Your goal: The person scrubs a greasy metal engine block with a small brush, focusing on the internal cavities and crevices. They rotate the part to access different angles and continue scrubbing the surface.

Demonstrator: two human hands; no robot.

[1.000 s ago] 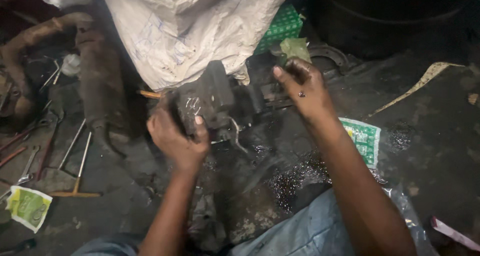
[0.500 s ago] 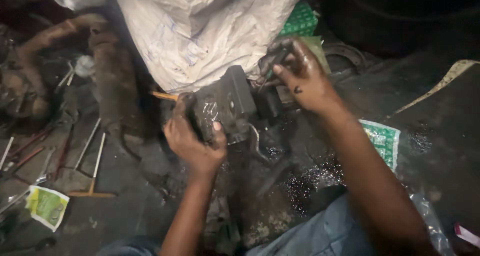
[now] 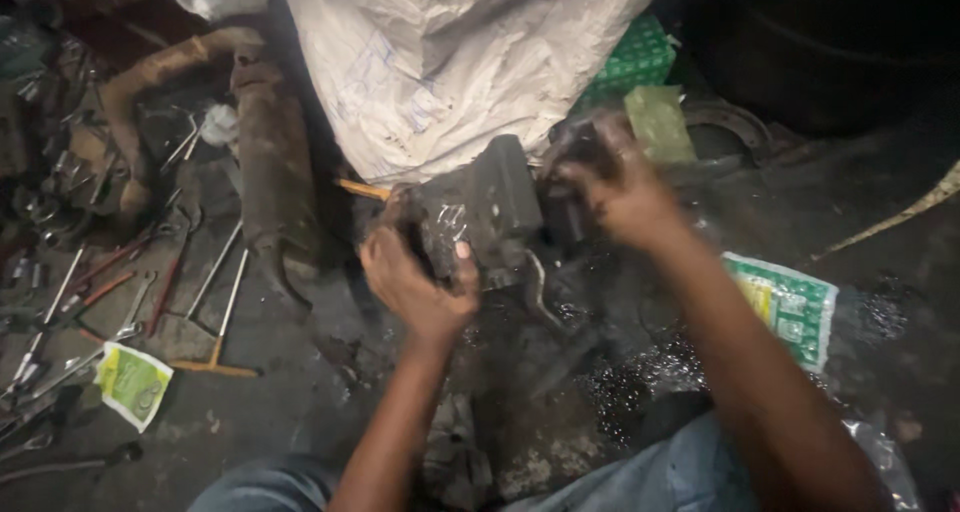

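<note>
Greasy concrete floor (image 3: pixel 250 412) spreads under me, dark with spilled oil, and a big white sack (image 3: pixel 450 62) rises just behind where I work.

My left hand (image 3: pixel 415 282) is closed around the near left end of a black metal block (image 3: pixel 480 212), thumb lying up its front face, fingers wrapped behind. The block sits tilted, raised off the floor in my grip, in front of the sack's lower edge. My right hand (image 3: pixel 610 187) is on the block's right end, fingers curled over a dark oily part there; it is blurred, so I cannot tell exactly what it pinches or how tight. A bent metal lever (image 3: pixel 535 292) hangs from the block's underside, between my wrists.

Just beyond my right hand lies a green scrap (image 3: pixel 660 122), and behind it a green box (image 3: pixel 630 57) against the sack. An orange handle (image 3: pixel 362 188) pokes out from behind the block on the left. Right of my forearm, a green and white packet (image 3: pixel 790 307) lies flat on the floor.

Further left, a rusty pipe (image 3: pixel 265 162) runs down the floor. Beside it lie long rods (image 3: pixel 220 282), and wrenches (image 3: pixel 60 312) are scattered toward the edge. Another small green packet (image 3: pixel 132 384) rests near them. My blue trousers (image 3: pixel 640 472) show at the bottom.
</note>
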